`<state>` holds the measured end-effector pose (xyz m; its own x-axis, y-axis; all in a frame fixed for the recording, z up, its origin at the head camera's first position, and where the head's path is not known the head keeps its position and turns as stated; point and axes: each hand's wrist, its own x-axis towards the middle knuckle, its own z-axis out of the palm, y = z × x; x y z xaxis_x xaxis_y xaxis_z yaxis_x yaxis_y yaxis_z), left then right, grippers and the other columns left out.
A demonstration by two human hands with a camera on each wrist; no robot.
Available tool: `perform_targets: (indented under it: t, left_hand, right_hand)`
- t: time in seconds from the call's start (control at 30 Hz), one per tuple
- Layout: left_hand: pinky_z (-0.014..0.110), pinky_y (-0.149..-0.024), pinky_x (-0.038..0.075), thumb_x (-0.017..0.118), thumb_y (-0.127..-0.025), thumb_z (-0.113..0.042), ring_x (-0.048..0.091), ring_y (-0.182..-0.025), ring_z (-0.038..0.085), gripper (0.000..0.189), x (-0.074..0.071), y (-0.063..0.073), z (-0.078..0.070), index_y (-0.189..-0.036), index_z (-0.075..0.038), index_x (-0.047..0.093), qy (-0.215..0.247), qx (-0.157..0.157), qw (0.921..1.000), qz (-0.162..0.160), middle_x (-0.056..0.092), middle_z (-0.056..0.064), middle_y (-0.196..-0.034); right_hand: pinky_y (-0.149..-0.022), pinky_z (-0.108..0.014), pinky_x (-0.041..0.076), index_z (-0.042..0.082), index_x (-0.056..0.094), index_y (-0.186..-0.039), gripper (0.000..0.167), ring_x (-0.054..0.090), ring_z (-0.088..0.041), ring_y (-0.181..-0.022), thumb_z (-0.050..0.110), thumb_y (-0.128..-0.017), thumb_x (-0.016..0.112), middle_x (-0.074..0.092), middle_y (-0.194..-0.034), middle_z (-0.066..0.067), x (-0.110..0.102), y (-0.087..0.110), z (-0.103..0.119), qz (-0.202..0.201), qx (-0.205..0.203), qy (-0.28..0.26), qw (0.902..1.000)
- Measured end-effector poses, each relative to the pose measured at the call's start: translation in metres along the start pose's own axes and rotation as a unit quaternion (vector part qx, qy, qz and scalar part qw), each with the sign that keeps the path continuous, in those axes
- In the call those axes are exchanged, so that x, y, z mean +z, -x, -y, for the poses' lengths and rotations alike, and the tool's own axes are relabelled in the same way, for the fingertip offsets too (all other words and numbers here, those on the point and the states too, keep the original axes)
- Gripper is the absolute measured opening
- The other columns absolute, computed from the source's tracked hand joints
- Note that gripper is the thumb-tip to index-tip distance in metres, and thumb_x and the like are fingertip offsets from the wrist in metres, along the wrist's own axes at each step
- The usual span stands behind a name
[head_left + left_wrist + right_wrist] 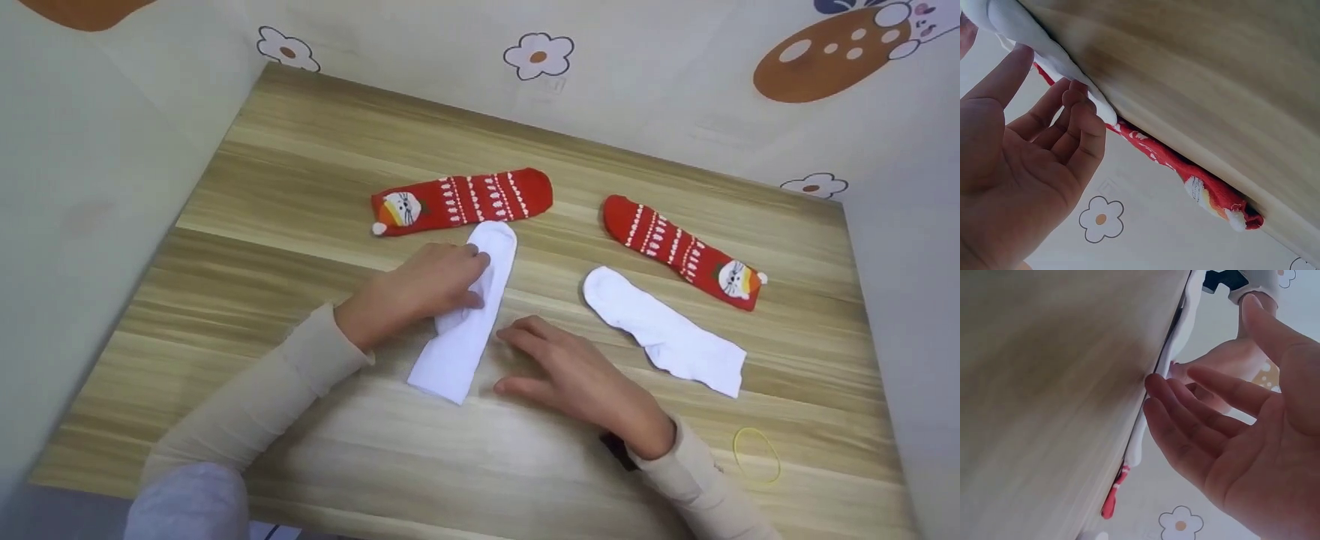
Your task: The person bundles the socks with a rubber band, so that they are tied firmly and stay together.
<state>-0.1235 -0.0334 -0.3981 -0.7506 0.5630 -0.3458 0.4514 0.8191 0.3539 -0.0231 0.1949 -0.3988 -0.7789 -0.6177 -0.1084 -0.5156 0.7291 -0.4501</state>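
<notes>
Head view alone shows the full length of the white sock (465,345), flat and soft-looking, lying slanted at the middle of the wood-grained worktop (225,300), rounded toe just beside a red patterned sock (465,201), and a thin yellow loop (735,446). Wrist views show the palm sides: the left hand (420,289) touches this white sock with wide grip, thumb apart from loosely bent fingers, and the right hand (577,367), also wide and relaxed, is near it.

Pale flowered walls (645,97), wood-grain tabletop (420,465)
</notes>
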Motion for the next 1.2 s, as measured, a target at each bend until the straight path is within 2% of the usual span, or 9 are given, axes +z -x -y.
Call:
perform_targets:
  t: [0.17,0.43,0.53,0.73,0.87,0.97,1.07,1.2]
  left_hand:
    - [0.042,-0.101,0.057,0.073,-0.095,-0.042,0.067,-0.115,0.027,0.065,0.004,-0.002,-0.001,-0.147,-0.01,0.051,0.0,0.001,1.0,0.0,0.064,0.009,-0.132]
    - [0.041,-0.098,0.057,0.071,-0.096,-0.044,0.067,-0.11,0.026,0.065,0.007,-0.001,-0.004,-0.146,-0.008,0.05,-0.002,0.003,1.0,0.001,0.067,0.01,-0.127]
    - [0.039,-0.095,0.058,0.07,-0.097,-0.045,0.068,-0.107,0.025,0.065,0.008,-0.002,-0.005,-0.146,-0.007,0.051,-0.01,0.006,0.9999,-0.002,0.068,0.01,-0.123]
    - [0.037,-0.091,0.057,0.068,-0.098,-0.045,0.068,-0.105,0.025,0.064,0.008,0.0,-0.008,-0.145,-0.005,0.053,-0.029,0.01,0.9995,-0.004,0.07,0.011,-0.121]
    - [0.038,-0.094,0.057,0.067,-0.098,-0.045,0.069,-0.11,0.027,0.062,0.009,0.002,-0.008,-0.144,-0.005,0.055,-0.041,0.011,0.9991,-0.006,0.07,0.011,-0.123]
    - [0.038,-0.094,0.057,0.067,-0.098,-0.045,0.069,-0.111,0.027,0.06,0.009,0.003,-0.008,-0.142,-0.005,0.056,-0.048,0.008,0.9988,-0.008,0.071,0.01,-0.122]
    - [0.036,-0.088,0.057,0.067,-0.098,-0.046,0.07,-0.104,0.026,0.059,0.011,0.003,-0.008,-0.14,-0.004,0.058,-0.053,0.01,0.9985,-0.013,0.072,0.01,-0.116]
    - [0.035,-0.081,0.057,0.065,-0.1,-0.043,0.071,-0.098,0.025,0.055,0.011,0.003,-0.008,-0.138,-0.003,0.059,-0.058,0.018,0.998,-0.018,0.072,0.011,-0.112]
  right_hand:
    - [-0.094,-0.037,0.055,0.019,0.067,-0.133,0.055,0.063,-0.012,-0.109,0.057,-0.093,0.069,0.066,-0.123,0.004,0.002,0.001,0.002,-0.001,0.001,0.017,0.9998]
    - [-0.087,-0.038,0.056,0.017,0.069,-0.127,0.054,0.065,-0.014,-0.1,0.058,-0.092,0.07,0.067,-0.117,0.003,0.005,0.002,0.004,0.001,0.022,0.041,0.9989]
    - [-0.081,-0.036,0.056,0.015,0.069,-0.123,0.053,0.064,-0.014,-0.091,0.058,-0.091,0.071,0.066,-0.109,0.003,0.007,0.002,0.006,-0.002,0.028,0.054,0.9982]
    - [-0.064,-0.03,0.046,0.013,0.069,-0.106,0.048,0.051,-0.012,-0.071,0.058,-0.09,0.073,0.058,-0.09,0.004,0.011,-0.001,0.008,-0.01,0.037,0.081,0.996]
    - [-0.06,-0.03,0.042,0.012,0.065,-0.096,0.046,0.047,-0.014,-0.066,0.058,-0.091,0.07,0.054,-0.084,0.003,0.012,-0.004,0.01,-0.015,0.043,0.1,0.9939]
    - [-0.059,-0.032,0.042,0.012,0.063,-0.093,0.043,0.048,-0.016,-0.065,0.054,-0.092,0.072,0.054,-0.081,0.001,0.014,-0.006,0.009,-0.023,0.036,0.118,0.992]
    - [-0.059,-0.036,0.044,0.011,0.062,-0.092,0.038,0.052,-0.02,-0.063,0.046,-0.091,0.076,0.055,-0.078,-0.001,0.017,-0.007,0.007,-0.03,0.021,0.133,0.9904]
    - [-0.059,-0.036,0.044,0.009,0.063,-0.093,0.032,0.052,-0.021,-0.062,0.036,-0.09,0.079,0.056,-0.077,-0.002,0.017,-0.007,0.003,-0.022,0.024,0.117,0.9926]
